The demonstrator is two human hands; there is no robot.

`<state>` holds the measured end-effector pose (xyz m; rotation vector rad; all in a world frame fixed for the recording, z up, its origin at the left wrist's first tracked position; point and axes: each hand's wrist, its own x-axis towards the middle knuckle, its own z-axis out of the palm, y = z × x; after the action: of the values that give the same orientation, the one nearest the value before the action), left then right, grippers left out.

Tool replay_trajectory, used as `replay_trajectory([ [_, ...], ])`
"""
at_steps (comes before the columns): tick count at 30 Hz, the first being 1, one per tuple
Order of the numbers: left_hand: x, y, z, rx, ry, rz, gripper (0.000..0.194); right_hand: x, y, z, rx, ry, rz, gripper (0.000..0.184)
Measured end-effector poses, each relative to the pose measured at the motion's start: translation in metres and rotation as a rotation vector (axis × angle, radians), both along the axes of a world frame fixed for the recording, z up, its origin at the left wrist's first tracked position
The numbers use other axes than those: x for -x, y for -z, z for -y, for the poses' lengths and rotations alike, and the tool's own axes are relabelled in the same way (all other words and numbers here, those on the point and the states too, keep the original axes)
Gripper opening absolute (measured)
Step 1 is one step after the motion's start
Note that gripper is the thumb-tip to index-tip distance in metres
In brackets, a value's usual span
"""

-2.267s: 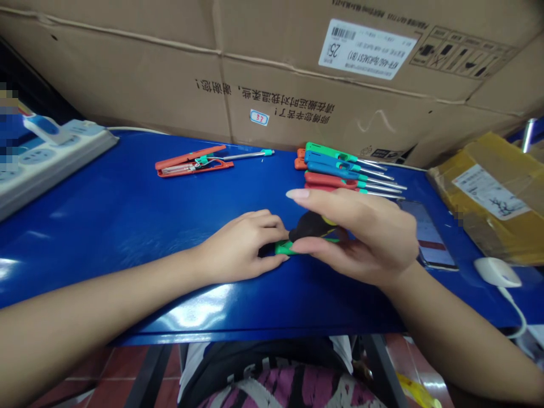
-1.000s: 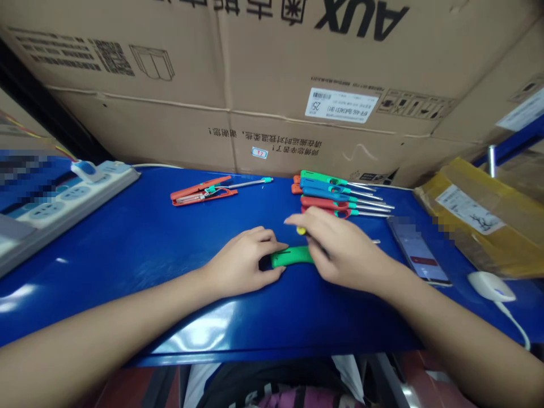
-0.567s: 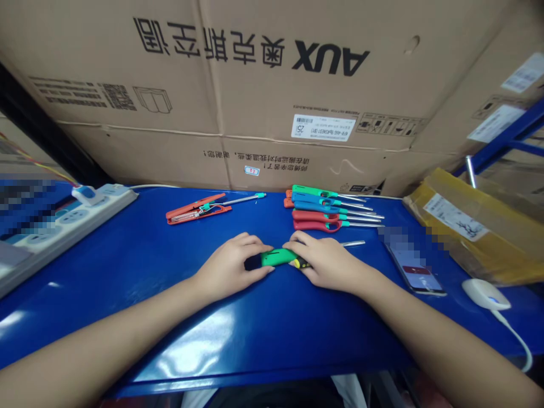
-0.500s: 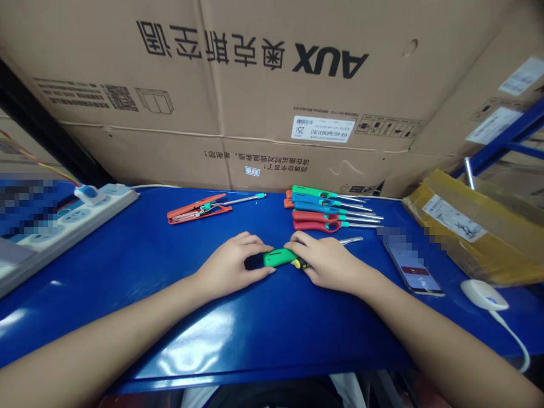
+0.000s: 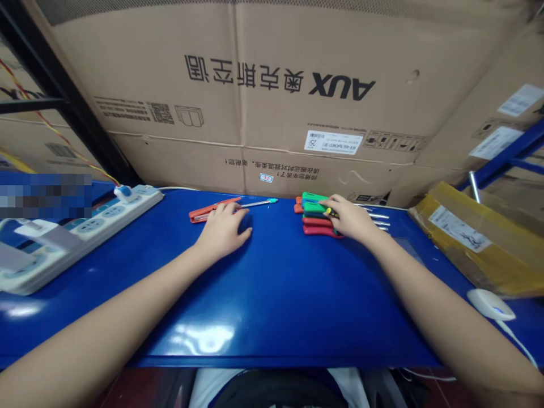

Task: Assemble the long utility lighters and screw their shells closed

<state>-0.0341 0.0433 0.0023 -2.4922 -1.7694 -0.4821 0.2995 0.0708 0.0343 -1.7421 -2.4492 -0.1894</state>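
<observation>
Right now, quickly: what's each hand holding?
Left hand: loosely open over the orange casing; contact unclear.
Right hand: closed on a black-and-yellow handle; grip on the lighters unclear.

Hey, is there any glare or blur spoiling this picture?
Head view: white glare sits near the front edge of the glossy blue tabletop, with a fainter patch at far left; head view: pixelated blocks hide the area behind the long white power strip; head view: the smallest print on the white rectangular paper label is unreadable.
</observation>
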Motion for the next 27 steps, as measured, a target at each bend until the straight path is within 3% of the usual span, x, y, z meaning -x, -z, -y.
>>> replay_trajectory([
  [4,0.017,-0.007,-0.012,0.034,-0.228,-0.071,0.068,-0.007,0.001,-0.009,0.009,-0.026,-0.053,0.038],
  [8,0.028,-0.004,-0.021,0.099,-0.343,-0.118,0.076,0.001,-0.004,0.013,-0.027,-0.041,-0.075,0.039],
  [15,0.029,0.000,-0.025,0.151,-0.342,-0.162,0.064,0.015,-0.005,0.071,0.121,-0.140,-0.046,0.027],
  [18,0.030,-0.003,-0.025,0.155,-0.341,-0.186,0.060,0.000,-0.001,0.072,0.217,-0.146,-0.048,0.016],
  [21,0.032,-0.005,-0.027,0.171,-0.339,-0.211,0.053,-0.015,0.005,0.065,0.302,-0.152,-0.046,0.018],
  [27,0.036,-0.007,-0.030,0.252,-0.303,-0.240,0.047,-0.015,0.014,0.056,0.302,-0.114,-0.074,0.011],
])
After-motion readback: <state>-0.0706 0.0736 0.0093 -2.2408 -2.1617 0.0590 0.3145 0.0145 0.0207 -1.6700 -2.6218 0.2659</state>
